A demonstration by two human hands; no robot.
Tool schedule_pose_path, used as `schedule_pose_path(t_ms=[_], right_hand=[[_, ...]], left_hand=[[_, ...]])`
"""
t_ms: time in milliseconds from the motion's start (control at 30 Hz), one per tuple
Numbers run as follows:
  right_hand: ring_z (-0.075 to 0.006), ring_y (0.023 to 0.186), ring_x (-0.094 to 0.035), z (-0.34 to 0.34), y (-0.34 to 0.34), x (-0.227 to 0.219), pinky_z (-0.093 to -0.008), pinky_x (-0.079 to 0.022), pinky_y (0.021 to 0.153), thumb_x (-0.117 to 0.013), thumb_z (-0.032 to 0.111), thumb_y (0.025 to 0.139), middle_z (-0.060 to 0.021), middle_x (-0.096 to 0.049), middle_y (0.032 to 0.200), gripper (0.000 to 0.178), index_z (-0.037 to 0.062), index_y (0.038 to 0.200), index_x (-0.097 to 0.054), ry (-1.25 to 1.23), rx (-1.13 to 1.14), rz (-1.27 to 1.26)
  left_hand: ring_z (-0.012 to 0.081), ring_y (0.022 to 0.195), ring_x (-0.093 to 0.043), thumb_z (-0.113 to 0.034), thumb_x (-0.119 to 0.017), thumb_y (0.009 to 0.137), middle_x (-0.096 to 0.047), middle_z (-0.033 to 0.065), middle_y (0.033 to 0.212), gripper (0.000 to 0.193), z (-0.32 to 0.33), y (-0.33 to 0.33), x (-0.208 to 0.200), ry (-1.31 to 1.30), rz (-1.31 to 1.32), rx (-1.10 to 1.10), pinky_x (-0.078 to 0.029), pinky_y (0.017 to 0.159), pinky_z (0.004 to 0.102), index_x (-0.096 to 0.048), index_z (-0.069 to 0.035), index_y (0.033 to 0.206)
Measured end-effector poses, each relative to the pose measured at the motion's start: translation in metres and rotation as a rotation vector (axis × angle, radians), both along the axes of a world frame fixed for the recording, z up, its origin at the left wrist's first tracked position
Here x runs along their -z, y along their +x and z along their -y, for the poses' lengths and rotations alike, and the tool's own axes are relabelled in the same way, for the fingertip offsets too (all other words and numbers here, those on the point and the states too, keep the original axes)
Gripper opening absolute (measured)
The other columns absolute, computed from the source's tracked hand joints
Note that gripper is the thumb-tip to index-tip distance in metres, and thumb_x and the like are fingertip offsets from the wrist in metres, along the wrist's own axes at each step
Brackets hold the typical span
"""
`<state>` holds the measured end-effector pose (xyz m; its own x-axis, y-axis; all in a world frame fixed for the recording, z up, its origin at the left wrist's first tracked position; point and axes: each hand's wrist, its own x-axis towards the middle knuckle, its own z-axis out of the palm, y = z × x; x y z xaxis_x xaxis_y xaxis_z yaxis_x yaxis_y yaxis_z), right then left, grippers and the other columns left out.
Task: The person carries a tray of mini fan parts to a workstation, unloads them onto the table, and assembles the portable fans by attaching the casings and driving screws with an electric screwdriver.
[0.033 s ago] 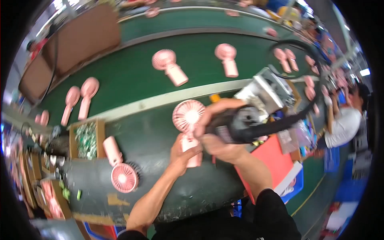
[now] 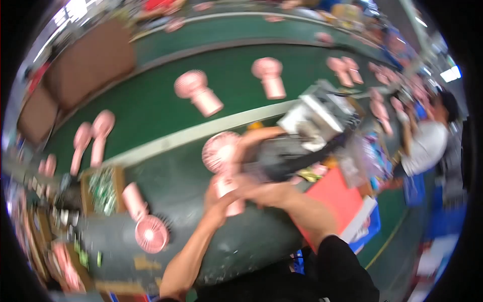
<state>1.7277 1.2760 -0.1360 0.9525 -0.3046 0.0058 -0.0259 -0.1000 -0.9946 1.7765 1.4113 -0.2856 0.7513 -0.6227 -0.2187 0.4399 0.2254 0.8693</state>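
The pink handheld fan [image 2: 217, 153] was slightly left of the frame's centre, round slatted head up, handle down. The bulky dark tool [image 2: 282, 155], blurred, was right of centre, near it.

Passable at left, hemmed in at right.
Can pass low over the tabletop [image 2: 176, 186] between the lying fan [image 2: 151, 234] and the left hand [image 2: 215, 205], on toward the pale rail [image 2: 171, 143]; must skirt the parts carton [image 2: 120, 190] farther left. Right of the held fan [image 2: 219, 151], blocked by the blurred dark tool [image 2: 280, 153] at the right hand [image 2: 251, 191], and behind it by the white-and-grey unit [image 2: 318, 115]. Beyond the rail, must thread between spaced pink fans [image 2: 273, 86] on the green belt [image 2: 146, 110].
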Motion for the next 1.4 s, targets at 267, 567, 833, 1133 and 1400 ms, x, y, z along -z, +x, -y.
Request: schedule_pose_path(t_ms=[267, 567, 833, 1133, 1400], right_hand=[[-0.0184, 0.065, -0.055, 0.017, 0.010, -0.064, -0.0368, -0.046, 0.062, -0.075, 0.031, 0.074, -0.0116, -0.057, 0.073, 0.045, -0.0024, 0.095, -0.053, -0.174, 0.214, 0.399], [-0.0371, 0.090, -0.061, 0.073, -0.097, 0.069, -0.0466, -0.049, 0.075, -0.074, 0.036, 0.075, -0.0243, -0.058, 0.095, 0.049, -0.0033, 0.098, -0.055, -1.065, 0.130, -0.248], [-0.0444, 0.107, -0.053, -0.012, -0.068, 0.049, -0.0450, -0.046, 0.091, -0.076, 0.051, 0.067, -0.0306, -0.051, 0.112, 0.090, -0.0068, 0.129, -0.044, -0.577, 0.078, 0.135], [-0.0315, 0.087, -0.065, -0.023, -0.066, 0.062, -0.0369, -0.052, 0.077, -0.082, 0.047, 0.057, -0.0191, -0.067, 0.090, 0.085, -0.0072, 0.116, -0.054, -0.504, -0.285, 0.019], [-0.0377, 0.101, -0.055, -0.040, -0.085, 0.095, -0.0464, -0.047, 0.083, -0.078, 0.041, 0.060, -0.0223, -0.055, 0.107, 0.078, 0.0014, 0.122, -0.052, -0.762, -0.290, -0.008]], left_hand=[[0.0135, 0.056, -0.055, -0.002, -0.060, 0.084, -0.057, 0.0082, 0.084, 0.036, -0.018, -0.004, -0.033, -0.073, 0.065, 0.058, -0.045, 0.044, 0.0236, -0.044, -0.009, 0.116], [0.0139, 0.057, -0.054, 0.001, -0.056, 0.084, -0.057, 0.0083, 0.084, 0.031, -0.037, 0.011, -0.029, -0.191, -0.112, 0.100, -0.042, 0.042, 0.0241, -0.047, -0.010, 0.112], [0.0170, 0.048, -0.051, 0.006, -0.054, 0.077, -0.052, 0.0073, 0.074, 0.039, -0.075, -0.039, -0.057, 0.127, 0.004, 0.114, -0.040, 0.037, 0.0264, -0.041, -0.013, 0.108], [0.0268, 0.071, -0.062, -0.004, -0.050, 0.087, -0.055, 0.0142, 0.084, 0.047, -0.108, -0.032, -0.028, 0.561, 1.168, 0.064, -0.050, 0.058, 0.0392, -0.043, -0.006, 0.133], [0.0424, 0.079, -0.058, -0.006, -0.057, 0.088, -0.054, 0.0193, 0.098, 0.049, -0.101, -0.051, -0.056, 0.644, 1.590, 0.181, -0.048, 0.070, 0.0468, -0.043, -0.009, 0.135]])
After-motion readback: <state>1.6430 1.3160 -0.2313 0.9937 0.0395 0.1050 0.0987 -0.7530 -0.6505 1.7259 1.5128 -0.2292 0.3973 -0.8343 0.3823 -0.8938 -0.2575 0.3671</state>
